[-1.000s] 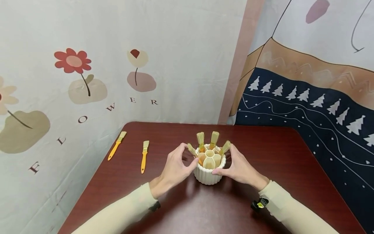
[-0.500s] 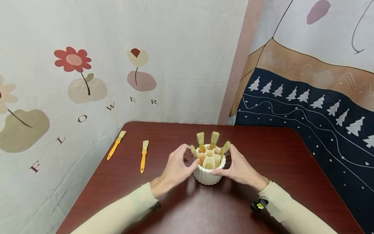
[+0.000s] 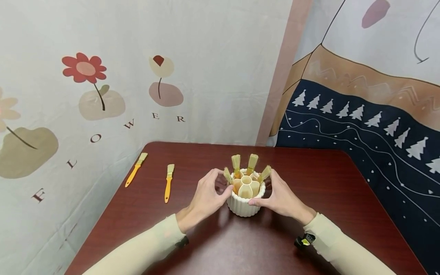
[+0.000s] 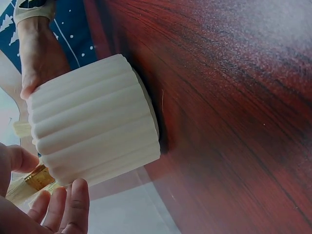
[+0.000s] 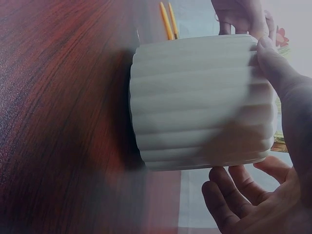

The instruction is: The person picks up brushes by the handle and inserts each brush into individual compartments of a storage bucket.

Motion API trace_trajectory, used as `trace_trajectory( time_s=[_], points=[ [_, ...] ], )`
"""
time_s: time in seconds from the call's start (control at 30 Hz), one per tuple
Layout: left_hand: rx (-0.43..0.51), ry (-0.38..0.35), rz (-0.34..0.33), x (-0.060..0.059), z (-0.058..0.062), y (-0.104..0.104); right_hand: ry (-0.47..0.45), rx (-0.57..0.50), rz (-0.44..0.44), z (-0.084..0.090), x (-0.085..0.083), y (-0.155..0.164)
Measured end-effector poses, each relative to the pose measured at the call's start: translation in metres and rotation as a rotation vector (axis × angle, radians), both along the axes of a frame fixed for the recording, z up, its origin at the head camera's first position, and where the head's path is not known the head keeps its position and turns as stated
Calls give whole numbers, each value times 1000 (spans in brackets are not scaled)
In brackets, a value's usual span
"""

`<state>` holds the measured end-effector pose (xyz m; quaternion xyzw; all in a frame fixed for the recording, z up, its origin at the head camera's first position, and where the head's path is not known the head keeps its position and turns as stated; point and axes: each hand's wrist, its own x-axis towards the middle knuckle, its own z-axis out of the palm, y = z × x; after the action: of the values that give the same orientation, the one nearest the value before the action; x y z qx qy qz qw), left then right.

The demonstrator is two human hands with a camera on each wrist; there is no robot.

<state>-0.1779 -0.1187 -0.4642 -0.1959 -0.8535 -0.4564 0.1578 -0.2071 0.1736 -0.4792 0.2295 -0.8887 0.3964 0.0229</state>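
Note:
A white ribbed round holder (image 3: 243, 207) with petal-shaped compartments stands upright on the table. Several paintbrushes (image 3: 252, 163) stand in its compartments, bristles up. My right hand (image 3: 284, 195) grips the holder's right side, thumb on the front rim and fingers around the far side, as the right wrist view shows. On the other side my left hand (image 3: 209, 194) holds the holder at its rim, its thumb near the left paintbrush (image 3: 227, 175). In the left wrist view the fingertips of that left hand (image 4: 53, 209) lie against the ribbed wall (image 4: 97, 122), beside a brush's metal band.
Two yellow-handled paintbrushes lie on the dark red table (image 3: 326, 229) at the left: one (image 3: 136, 170) by the left edge, the other (image 3: 168, 184) nearer the holder. A printed cloth (image 3: 220, 76) hangs close behind the table's back edge.
The left paintbrush in the holder has tipped slightly inward, more upright than a second ago. Both hands have stayed nearly in place around the holder.

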Motion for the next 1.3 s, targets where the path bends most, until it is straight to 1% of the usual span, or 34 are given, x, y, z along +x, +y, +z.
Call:
trace_trajectory(
  time_s=[0.17,0.4,0.57,0.7,0.83,0.9,1.03,1.13,1.23,1.3],
  points=[
    [-19,15,2,-1,-1,-2,1,-7,0,1,-1,0],
    [-51,1,8,0,1,-8,-1,-1,-5,3,0,-1],
    [-83,16,32,0,3,-15,-7,0,-12,3,1,-1],
    [-105,37,51,-2,1,-22,-5,0,-20,3,3,-2],
    [-137,40,76,-3,-1,-32,8,13,-33,4,5,-4],
    [-166,38,96,-4,-2,-38,11,20,-41,4,6,-5],
    [-247,37,151,-7,-6,-52,14,31,-59,3,9,-7],
    [-294,30,193,-12,-10,-64,20,40,-80,2,12,-9],
    [-315,-3,224,-17,-15,-78,22,48,-104,2,14,-11],
    [-323,-41,237,-20,-18,-87,17,56,-122,2,16,-13]
  ],
)
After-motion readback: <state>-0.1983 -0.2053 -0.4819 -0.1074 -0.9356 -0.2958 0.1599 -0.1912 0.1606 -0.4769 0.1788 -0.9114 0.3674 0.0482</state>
